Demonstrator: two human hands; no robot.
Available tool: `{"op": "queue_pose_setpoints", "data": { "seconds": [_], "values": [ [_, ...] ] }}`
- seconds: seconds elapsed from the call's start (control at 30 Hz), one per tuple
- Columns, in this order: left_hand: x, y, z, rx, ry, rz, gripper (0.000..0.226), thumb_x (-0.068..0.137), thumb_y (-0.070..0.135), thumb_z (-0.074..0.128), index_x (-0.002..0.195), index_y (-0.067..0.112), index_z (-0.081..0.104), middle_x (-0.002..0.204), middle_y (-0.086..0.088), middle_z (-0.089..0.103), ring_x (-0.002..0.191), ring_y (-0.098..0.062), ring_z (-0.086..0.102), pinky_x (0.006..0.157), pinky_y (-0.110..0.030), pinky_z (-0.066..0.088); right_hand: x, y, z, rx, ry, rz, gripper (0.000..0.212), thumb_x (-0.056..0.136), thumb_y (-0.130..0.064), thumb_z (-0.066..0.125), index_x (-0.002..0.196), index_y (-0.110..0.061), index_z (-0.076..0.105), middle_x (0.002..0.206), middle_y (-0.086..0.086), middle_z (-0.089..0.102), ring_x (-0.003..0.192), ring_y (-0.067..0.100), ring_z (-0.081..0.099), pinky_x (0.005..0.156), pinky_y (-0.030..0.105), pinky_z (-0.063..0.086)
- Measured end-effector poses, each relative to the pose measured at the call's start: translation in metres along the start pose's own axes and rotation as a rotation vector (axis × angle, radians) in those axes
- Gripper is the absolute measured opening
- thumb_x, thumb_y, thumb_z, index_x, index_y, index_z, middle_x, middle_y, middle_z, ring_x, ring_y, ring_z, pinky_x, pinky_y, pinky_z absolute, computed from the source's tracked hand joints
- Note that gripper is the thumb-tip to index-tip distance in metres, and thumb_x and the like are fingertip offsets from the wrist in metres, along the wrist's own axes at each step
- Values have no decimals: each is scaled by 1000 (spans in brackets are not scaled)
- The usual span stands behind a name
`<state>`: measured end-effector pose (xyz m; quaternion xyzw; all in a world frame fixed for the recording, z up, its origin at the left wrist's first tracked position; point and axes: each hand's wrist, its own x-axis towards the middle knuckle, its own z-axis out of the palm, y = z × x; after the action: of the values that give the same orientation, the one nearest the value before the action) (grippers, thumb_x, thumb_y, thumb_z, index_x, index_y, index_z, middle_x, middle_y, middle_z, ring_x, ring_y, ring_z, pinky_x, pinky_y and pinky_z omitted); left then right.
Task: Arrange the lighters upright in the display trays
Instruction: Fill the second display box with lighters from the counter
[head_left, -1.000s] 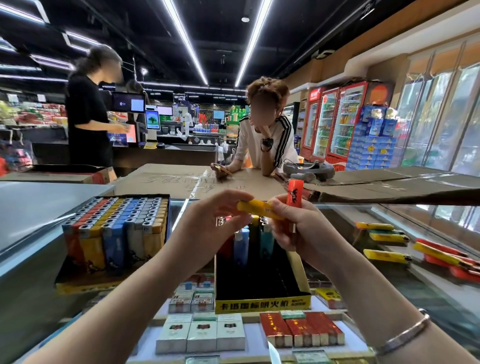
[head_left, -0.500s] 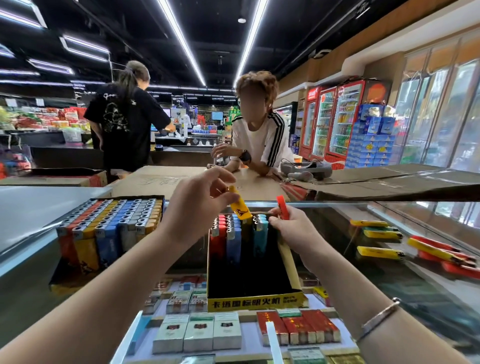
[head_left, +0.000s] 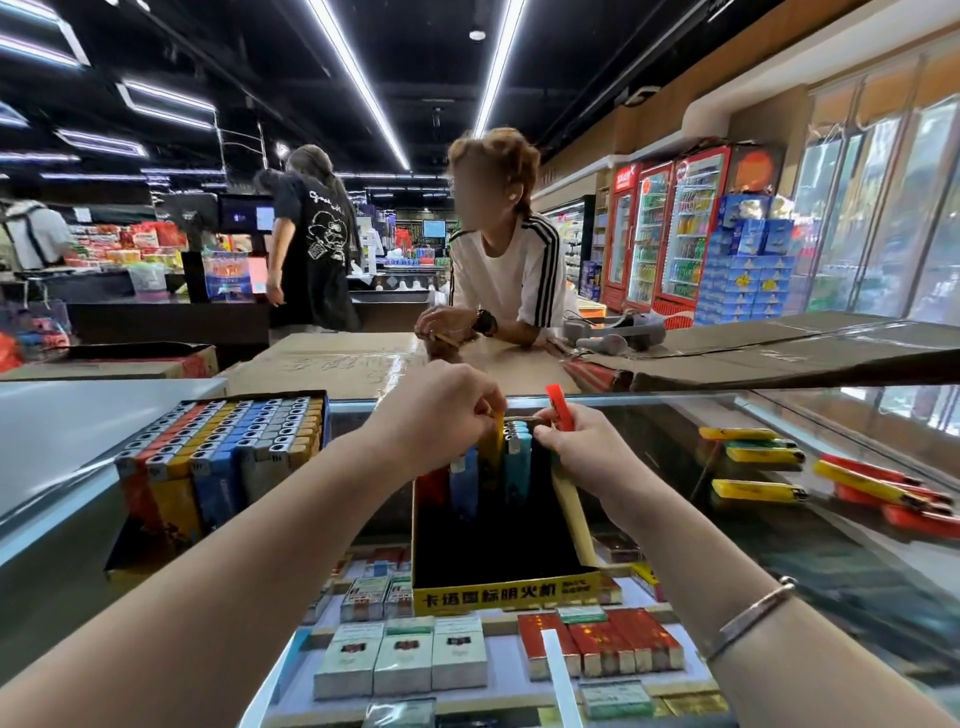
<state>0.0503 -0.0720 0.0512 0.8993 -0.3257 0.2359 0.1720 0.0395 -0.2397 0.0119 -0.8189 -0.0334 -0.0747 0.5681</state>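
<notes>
A black display tray (head_left: 506, 592) with a yellow front label stands on the glass counter, with red, blue and light-blue lighters upright along its back row. My left hand (head_left: 436, 415) pinches a yellow lighter (head_left: 497, 441) upright and holds it down among that back row. My right hand (head_left: 587, 452) grips a red lighter (head_left: 560, 408) that sticks up above the tray's right rear corner. A second tray (head_left: 218, 457) to the left is packed full of upright lighters.
Loose yellow and red lighters (head_left: 758, 491) lie on the glass to the right. Cigarette packs (head_left: 405, 657) show under the glass counter. A person in a white striped shirt (head_left: 509, 275) leans on the cardboard-covered counter beyond; another in black (head_left: 311, 260) stands farther back.
My left hand has turned the yellow lighter from lying level to upright and lowered it into the tray's back row. My right hand with the red lighter has dropped closer to the tray.
</notes>
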Motion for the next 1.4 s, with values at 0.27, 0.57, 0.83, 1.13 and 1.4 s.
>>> {"op": "queue_pose_setpoints", "data": {
  "seconds": [0.27, 0.57, 0.83, 1.13, 1.4],
  "values": [
    [1, 1, 3, 98, 1, -55, 11, 80, 22, 71, 91, 23, 74, 88, 2, 71, 78, -14, 62, 77, -31, 52, 1, -3, 0, -7, -13, 27, 11, 95, -11, 48, 104, -13, 55, 90, 4, 55, 80, 11, 52, 62, 22, 38],
    [-2, 6, 5, 219, -109, -49, 23, 90, 29, 53, 99, 19, 72, 97, 3, 61, 88, -18, 56, 75, -32, 49, -1, -5, 1, 3, -18, 42, 9, 95, -12, 49, 94, -20, 52, 87, 1, 54, 78, 8, 52, 59, 18, 36],
    [-32, -21, 16, 8, -299, -51, 61, 87, 59, 39, 143, 35, 29, 131, 16, 36, 113, 4, 23, 95, -20, 24, -5, -12, -4, 51, 123, -78, 33, 95, -39, 44, 90, -11, 60, 73, -1, 53, 65, 7, 50, 57, 21, 38],
    [-46, -27, 27, -49, -101, 50, 62, 85, 61, 38, 141, 36, 31, 139, 20, 36, 119, 10, 23, 96, -16, 23, -9, -22, -12, 333, 180, 20, 30, 90, -43, 53, 77, -16, 55, 64, -1, 46, 53, 10, 45, 37, 16, 35],
    [-53, -15, 17, -238, 121, 4, 60, 77, 66, 35, 125, 35, 52, 122, 17, 53, 115, 3, 39, 90, -16, 31, -19, -26, 0, 642, -178, 44, 35, 65, -24, 70, 90, -11, 50, 59, 7, 63, 45, 15, 55, 39, 20, 48]
  ]
}}
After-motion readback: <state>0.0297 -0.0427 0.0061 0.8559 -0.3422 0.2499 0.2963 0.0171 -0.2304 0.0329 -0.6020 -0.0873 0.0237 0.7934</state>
